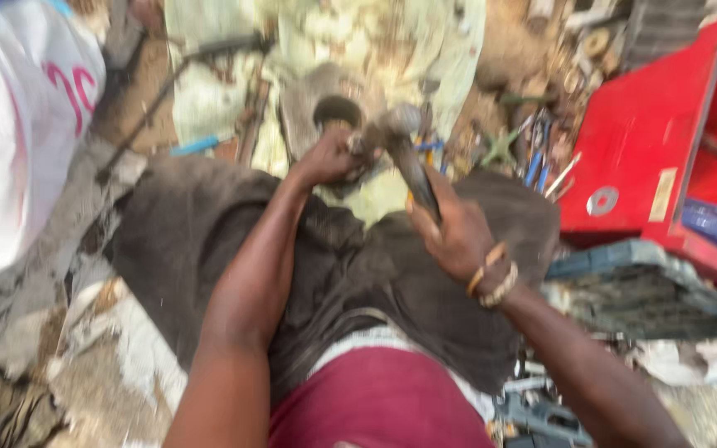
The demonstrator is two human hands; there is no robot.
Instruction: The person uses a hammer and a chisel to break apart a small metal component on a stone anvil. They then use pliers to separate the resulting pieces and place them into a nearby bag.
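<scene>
On the ground at far right, red plastic crate (649, 124) is sitting beside scattered tools. Right hand (451, 232) is gripping hammer (408, 153) by its handle. Left hand (329, 156) is closing around small metal part (357, 143), just beside hammer head, above lap.

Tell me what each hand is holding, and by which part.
The right hand grips a hammer by its dark handle. The left hand clutches a small metal part under the hammerhead; blur hides exactly where.
</scene>
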